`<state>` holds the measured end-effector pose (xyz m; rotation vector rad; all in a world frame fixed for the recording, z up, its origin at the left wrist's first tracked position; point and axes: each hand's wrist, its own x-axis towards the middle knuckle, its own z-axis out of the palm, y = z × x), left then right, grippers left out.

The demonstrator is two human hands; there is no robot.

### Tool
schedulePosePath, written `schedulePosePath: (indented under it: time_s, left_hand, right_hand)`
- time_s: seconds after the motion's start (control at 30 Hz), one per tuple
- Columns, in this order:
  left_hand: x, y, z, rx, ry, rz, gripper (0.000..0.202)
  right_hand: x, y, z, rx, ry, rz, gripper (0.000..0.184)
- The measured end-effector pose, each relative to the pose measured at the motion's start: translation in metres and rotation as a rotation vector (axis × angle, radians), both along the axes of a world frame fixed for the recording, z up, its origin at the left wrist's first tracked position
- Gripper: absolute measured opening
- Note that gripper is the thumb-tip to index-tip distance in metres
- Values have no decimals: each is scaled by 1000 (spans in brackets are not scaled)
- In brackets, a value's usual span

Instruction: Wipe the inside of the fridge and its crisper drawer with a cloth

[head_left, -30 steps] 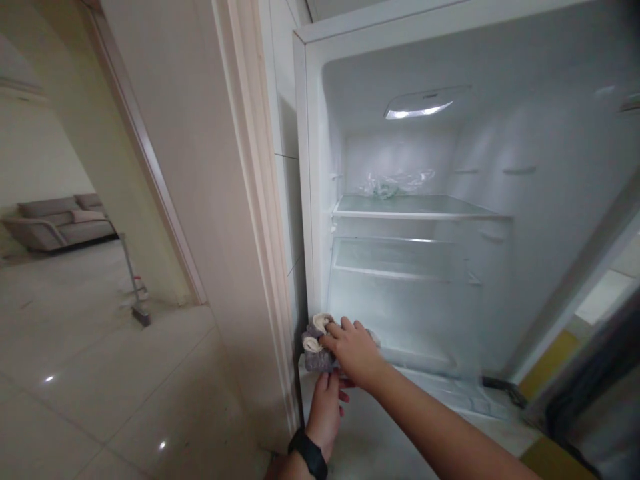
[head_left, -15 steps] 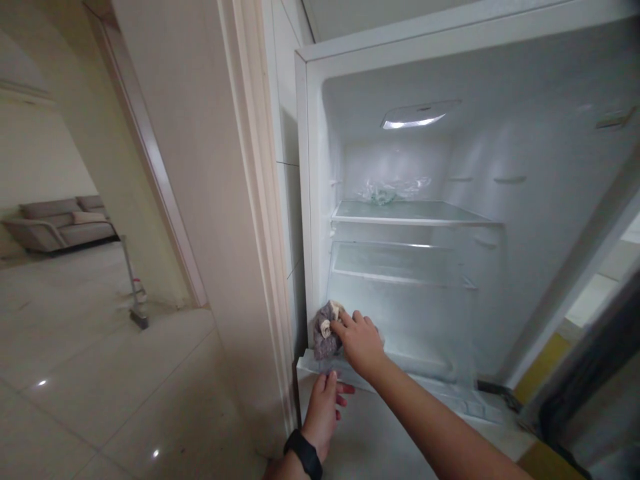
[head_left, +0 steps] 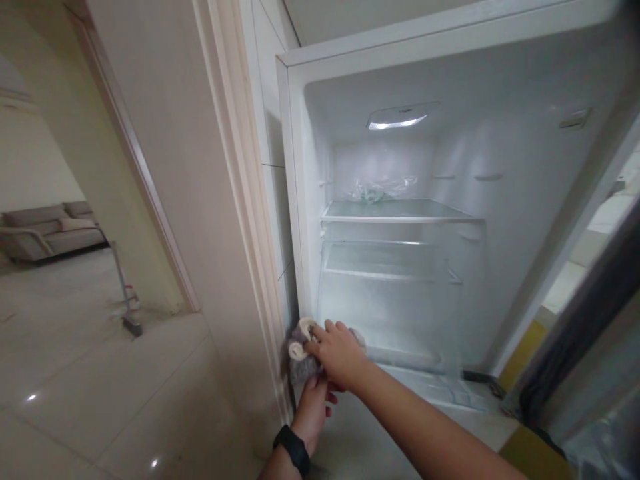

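An open white fridge (head_left: 293,200) stands in front of me with its light on. My right hand (head_left: 337,350) presses a crumpled grey and cream cloth (head_left: 300,353) against the lower left corner of the fridge frame, fingers closed on it. My left hand (head_left: 313,403), with a black watch on the wrist, reaches up just under the right hand to the fridge's bottom edge; its fingers are mostly hidden behind the right hand.
Inside are a glass shelf (head_left: 400,212) with a clear plastic bag (head_left: 380,189) at the back and a clear drawer (head_left: 390,300) below. A door frame (head_left: 235,200) adjoins the fridge. A mop (head_left: 125,293) and a sofa (head_left: 45,230) lie beyond, left.
The right hand and cloth slid down from the frame's inner side to the lower left corner. The left hand rose closer beneath it. The view shifted slightly right.
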<state>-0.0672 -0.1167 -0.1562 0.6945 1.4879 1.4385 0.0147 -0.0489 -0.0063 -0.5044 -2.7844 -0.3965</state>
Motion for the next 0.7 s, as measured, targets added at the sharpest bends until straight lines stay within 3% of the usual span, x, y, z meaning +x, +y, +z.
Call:
schedulePosePath:
  time_s: [0.17, 0.47, 0.57, 0.7]
  left_hand:
    - [-3, 1, -2, -8, -5, 0, 42]
    - [-2, -4, -2, 35, -94, -47, 71]
    - [-1, -3, -5, 39, -115, -46, 75]
    - [-2, 0, -8, 34, -130, -60, 81]
  right_hand:
    - [-4, -1, -22, -23, 33, -15, 21]
    - [14, 34, 8, 72, 172, -226, 34]
    - [31, 39, 8, 70, 182, -268, 36]
    - [68, 42, -7, 30, 120, -326, 37]
